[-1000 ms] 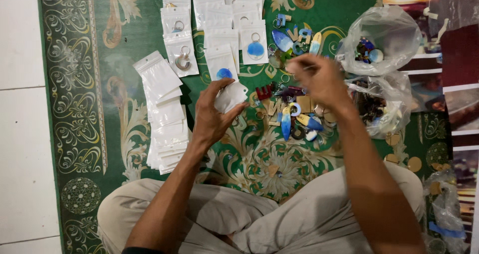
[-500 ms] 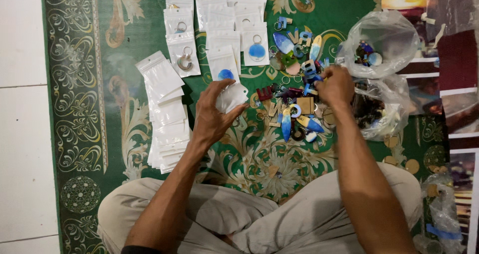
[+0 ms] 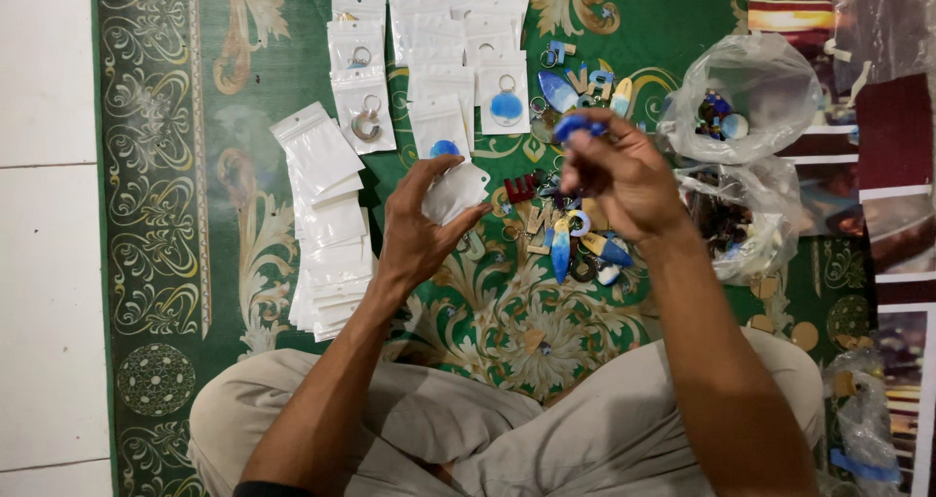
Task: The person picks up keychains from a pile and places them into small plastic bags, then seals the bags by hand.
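Green patterned carpet (image 3: pixel 244 263) is lying under everything, with a stack of empty white pouches (image 3: pixel 327 229) at left and two clear plastic bags (image 3: pixel 751 107) at right. Left hand (image 3: pixel 419 229) is pinching a small white pouch (image 3: pixel 458 190), while right hand (image 3: pixel 624 175) is gripping a blue keychain charm (image 3: pixel 577 126) just above the loose charm pile (image 3: pixel 570 234). Filled pouches (image 3: pixel 439 68) are lying at the far side.

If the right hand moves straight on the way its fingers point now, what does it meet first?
Probably the loose blue keychain pieces on the green carpet, just beyond the right hand, which holds a blue piece. Height is unclear.
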